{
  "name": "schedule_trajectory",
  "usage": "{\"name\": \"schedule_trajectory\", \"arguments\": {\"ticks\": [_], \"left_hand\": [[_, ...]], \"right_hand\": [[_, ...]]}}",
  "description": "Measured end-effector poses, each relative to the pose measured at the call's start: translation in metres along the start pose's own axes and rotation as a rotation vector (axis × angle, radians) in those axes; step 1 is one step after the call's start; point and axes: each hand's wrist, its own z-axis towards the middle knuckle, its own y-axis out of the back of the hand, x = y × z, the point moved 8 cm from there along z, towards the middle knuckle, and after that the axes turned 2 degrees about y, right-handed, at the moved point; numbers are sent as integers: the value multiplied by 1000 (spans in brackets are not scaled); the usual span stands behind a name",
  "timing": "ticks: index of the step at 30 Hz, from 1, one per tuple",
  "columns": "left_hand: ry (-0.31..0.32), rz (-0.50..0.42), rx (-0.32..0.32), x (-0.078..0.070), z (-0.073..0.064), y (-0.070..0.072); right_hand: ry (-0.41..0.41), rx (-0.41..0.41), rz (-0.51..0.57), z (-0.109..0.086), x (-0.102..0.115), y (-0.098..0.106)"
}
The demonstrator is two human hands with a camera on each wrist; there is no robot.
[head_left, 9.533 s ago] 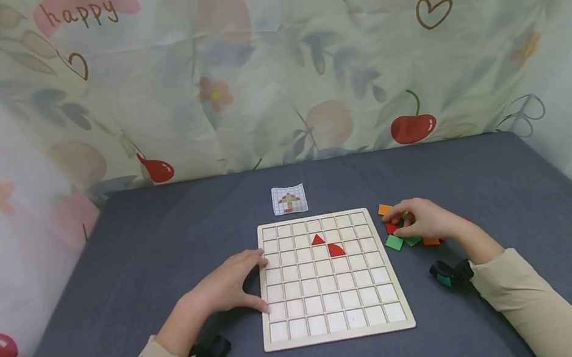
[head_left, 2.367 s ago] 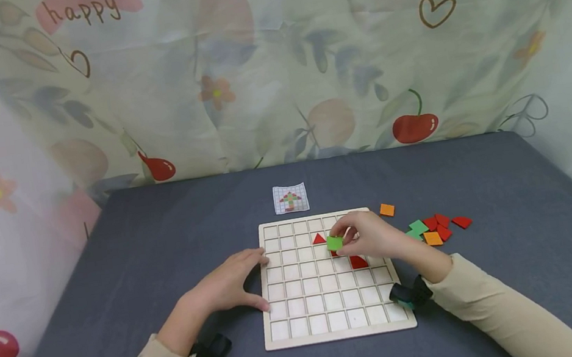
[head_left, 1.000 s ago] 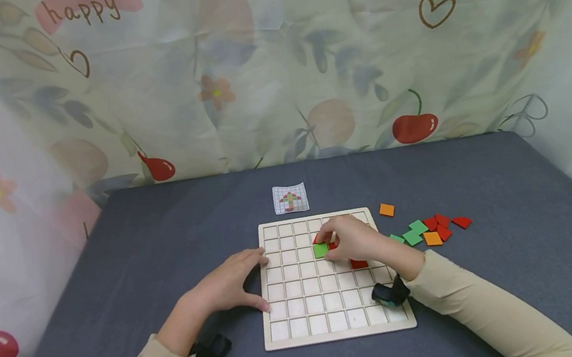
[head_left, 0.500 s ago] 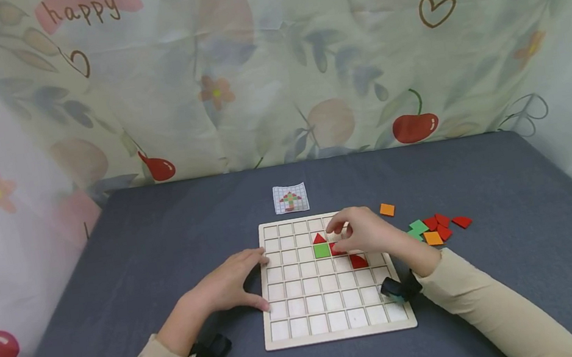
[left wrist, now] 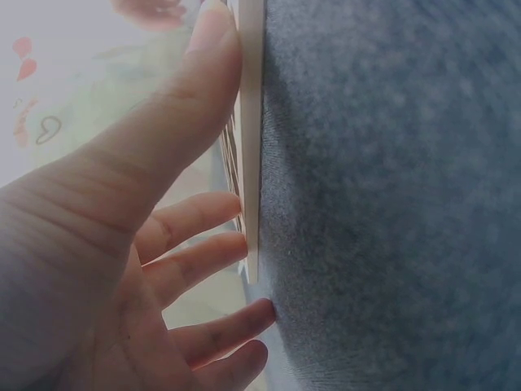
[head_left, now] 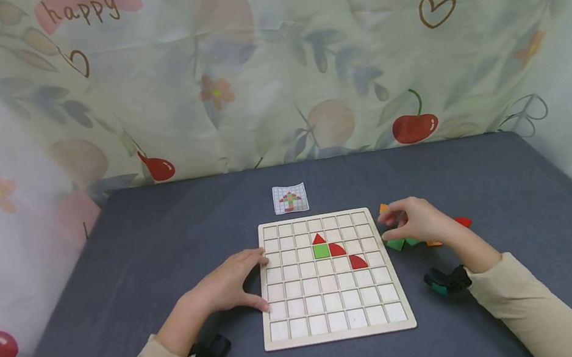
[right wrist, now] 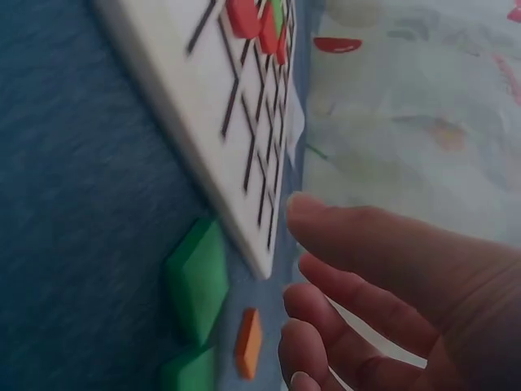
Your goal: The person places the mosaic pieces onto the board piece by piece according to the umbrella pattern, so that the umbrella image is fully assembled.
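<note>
You are bracing the board with your left hand, fingers and thumb spreading wide along its left edge, presumably against sliding. Your right hand is hovering by the loose tiles, thumb and fingertips standing apart, nothing showing between them. The tiles are lying off the board's right side, probably for short reach; one card is lying beyond the far edge, likely for easy viewing. Counts: one board; four pieces are sitting in its cells: one red triangle, one green square directly nearer you, two red quadrants, one right of the square, one diagonally nearer and further right. Loose: two green, two orange, at least one red are showing; your hand is hiding others, total uncertain.
</note>
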Motion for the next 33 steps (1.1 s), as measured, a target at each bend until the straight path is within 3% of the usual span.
{"name": "schedule_trajectory", "arguments": {"ticks": [10, 26, 33], "left_hand": [[-11, 0, -4, 0, -1, 0], [0, -12, -1, 0, -1, 0], [-21, -1, -10, -1, -2, 1]], "right_hand": [[18, 25, 17, -11, -18, -5], [14, 41, 14, -11, -18, -11], [5, -4, 1, -13, -8, -3]]}}
